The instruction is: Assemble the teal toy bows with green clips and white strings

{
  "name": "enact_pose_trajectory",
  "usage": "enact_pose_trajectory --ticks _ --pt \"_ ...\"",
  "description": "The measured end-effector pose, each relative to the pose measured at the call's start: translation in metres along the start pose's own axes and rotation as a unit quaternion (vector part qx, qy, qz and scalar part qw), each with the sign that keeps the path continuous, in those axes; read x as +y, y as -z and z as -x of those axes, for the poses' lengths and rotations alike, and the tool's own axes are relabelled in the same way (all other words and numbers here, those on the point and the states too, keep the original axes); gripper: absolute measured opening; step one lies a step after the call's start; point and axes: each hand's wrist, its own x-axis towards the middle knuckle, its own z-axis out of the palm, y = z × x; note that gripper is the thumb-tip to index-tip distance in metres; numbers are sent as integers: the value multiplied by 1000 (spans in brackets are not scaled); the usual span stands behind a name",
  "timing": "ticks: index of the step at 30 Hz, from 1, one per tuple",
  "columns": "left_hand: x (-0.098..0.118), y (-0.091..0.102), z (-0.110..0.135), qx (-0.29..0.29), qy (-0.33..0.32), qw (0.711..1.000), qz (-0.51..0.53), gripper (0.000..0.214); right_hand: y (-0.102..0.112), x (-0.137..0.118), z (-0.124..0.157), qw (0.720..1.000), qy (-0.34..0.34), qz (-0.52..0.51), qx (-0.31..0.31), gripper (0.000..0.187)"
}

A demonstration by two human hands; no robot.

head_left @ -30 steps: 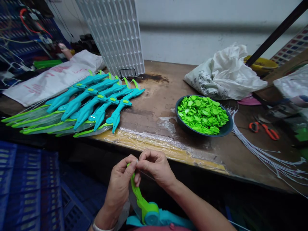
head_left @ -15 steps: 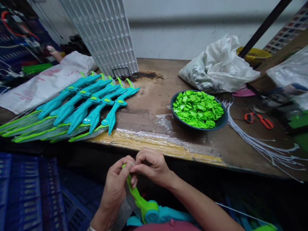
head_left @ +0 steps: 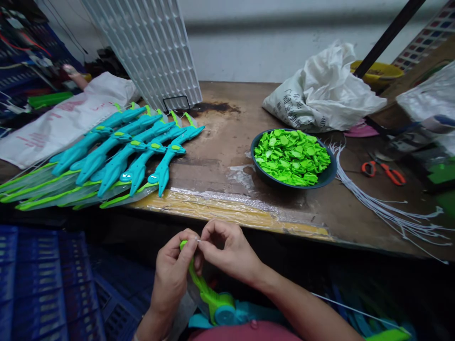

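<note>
My left hand [head_left: 169, 274] is closed around the green limb tip of a teal-and-green toy bow [head_left: 212, 299], which lies across my lap. Fingertips of my right hand [head_left: 232, 248] pinch the end of a white string right beside that tip; only a short bit of it shows between the two hands. A longer stretch of white string [head_left: 350, 310] runs under my right forearm to the bow's other green tip [head_left: 391, 335] at the lower right. My forearm and the maroon clothing hide part of the bow's middle.
Several similar toy bows [head_left: 142, 147] lie overlapped on the table's left. A dark bowl [head_left: 332, 175] of green plastic pieces stands right of centre. Beyond it are loose white strings [head_left: 366, 203], orange-handled scissors [head_left: 393, 174] and a white sack [head_left: 320, 92]. Blue crates [head_left: 35, 284] stand lower left.
The right fingers have drawn slightly away from the left thumb, showing a bit of white string between them. The view has shifted slightly; the bow stays in my lap.
</note>
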Motion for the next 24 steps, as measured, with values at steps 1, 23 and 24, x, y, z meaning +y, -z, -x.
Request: enact_pose_trajectory --ticks 1,23,24 --pt "0 0 0 8 2 1000 -7 26 -1 2 0 999 23 33 23 9" --pt "-2 1 -6 -9 27 1000 -1 24 13 14 -1 911 301 282 26 9" --pt "-2 2 -6 -18 25 1000 -3 24 14 12 -1 905 305 297 20 10"
